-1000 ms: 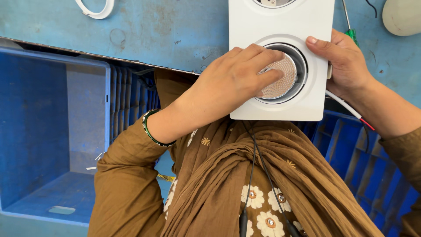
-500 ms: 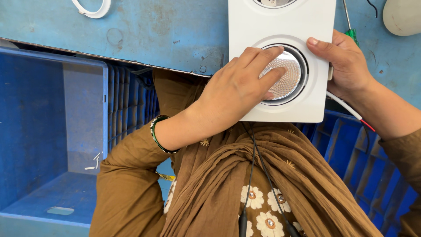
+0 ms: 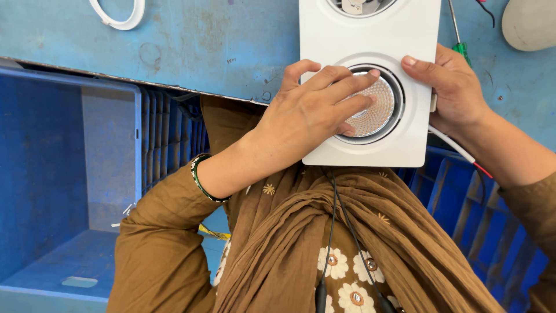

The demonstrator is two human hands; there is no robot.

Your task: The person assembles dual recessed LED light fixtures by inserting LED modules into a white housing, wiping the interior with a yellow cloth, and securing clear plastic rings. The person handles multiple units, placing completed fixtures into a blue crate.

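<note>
A white rectangular light fitting (image 3: pixel 399 35) with two round recessed lamps lies at the near edge of the blue workbench (image 3: pixel 220 46). My left hand (image 3: pixel 313 116) rests flat over the nearer lamp, its fingers spread across the faceted reflector (image 3: pixel 379 107) and chrome ring. My right hand (image 3: pixel 454 87) grips the fitting's right edge, thumb on its top face. A white and red wire (image 3: pixel 463 153) runs out from under that hand.
A green-handled screwdriver (image 3: pixel 457 40) lies beside the fitting on the right. A white ring (image 3: pixel 119 17) sits at the bench's far left, a pale rounded object (image 3: pixel 530 23) at the far right. Blue plastic crates (image 3: pixel 63 174) stand below the bench edge.
My left hand has slid slightly left and down across the lamp, its fingers shifting on the reflector. The fitting and my right hand have hardly moved.
</note>
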